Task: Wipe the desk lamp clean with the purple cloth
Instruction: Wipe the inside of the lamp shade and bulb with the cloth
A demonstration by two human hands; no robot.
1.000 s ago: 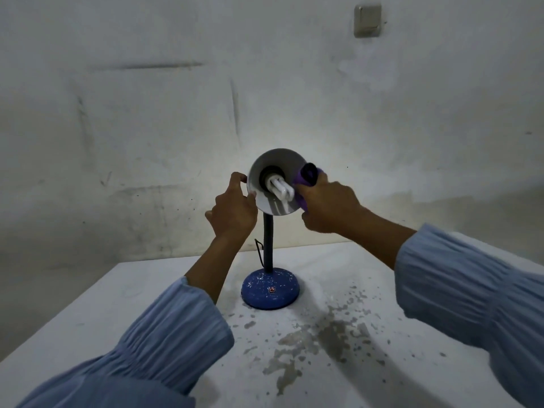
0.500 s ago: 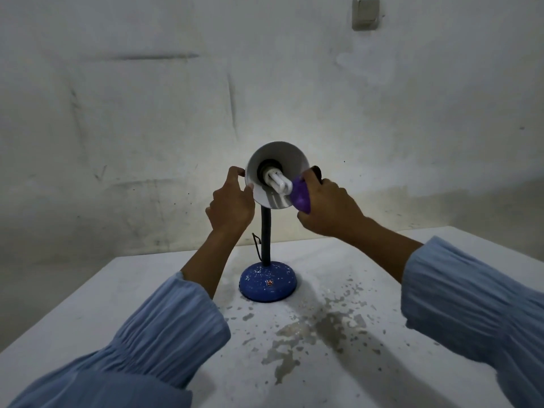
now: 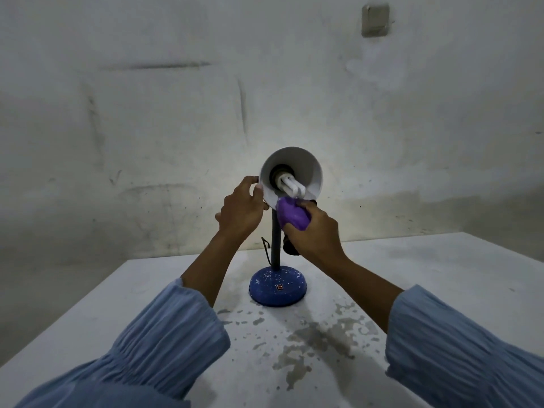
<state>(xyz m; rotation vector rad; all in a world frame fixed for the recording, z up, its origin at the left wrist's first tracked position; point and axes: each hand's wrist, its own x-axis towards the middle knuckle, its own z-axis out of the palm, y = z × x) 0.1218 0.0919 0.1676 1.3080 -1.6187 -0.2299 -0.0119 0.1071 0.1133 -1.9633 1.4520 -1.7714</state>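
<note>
1. Your left hand (image 3: 241, 212) curls its fingers round the desk lamp (image 3: 290, 175) shade's left rim.
2. Your right hand (image 3: 316, 235) grips the purple cloth (image 3: 291, 216), pressed under the shade's lower rim.
3. The lamp stands on the bench (image 3: 441, 275).

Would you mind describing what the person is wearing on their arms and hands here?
Both arms wear loose, light blue pleated fabric sleeves, the left sleeve and the right sleeve, pushed up so the forearms are bare. The left hand and right hand are bare: no gloves, rings or watch visible.

bare room | stained plaster wall (image 3: 176, 113) | paint-flecked white table (image 3: 441, 275)
</note>
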